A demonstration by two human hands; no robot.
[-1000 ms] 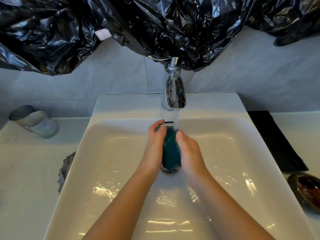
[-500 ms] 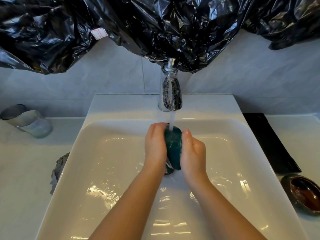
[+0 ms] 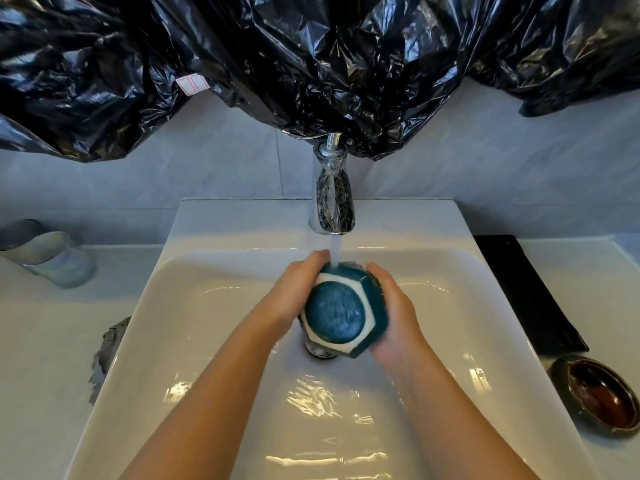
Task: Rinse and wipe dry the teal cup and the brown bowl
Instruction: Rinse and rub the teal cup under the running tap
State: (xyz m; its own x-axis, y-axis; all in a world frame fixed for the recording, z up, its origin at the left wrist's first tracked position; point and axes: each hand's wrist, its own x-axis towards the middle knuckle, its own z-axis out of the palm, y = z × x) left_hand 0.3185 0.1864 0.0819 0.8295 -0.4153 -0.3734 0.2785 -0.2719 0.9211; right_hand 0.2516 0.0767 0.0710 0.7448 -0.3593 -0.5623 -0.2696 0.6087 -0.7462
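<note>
The white tabletop (image 3: 41, 341) carries a white basin (image 3: 242, 216) at its middle. To the right lie a black mat (image 3: 526, 292) and, nearer, the brown bowl (image 3: 599, 396), upright. To the left, a crumpled grey cloth (image 3: 104, 355) touches the basin's edge; pale tumblers (image 3: 52, 254) lie tipped by the wall.

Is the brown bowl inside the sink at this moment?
No, the brown bowl stands on the counter to the right of the sink, outside its rim.
</note>
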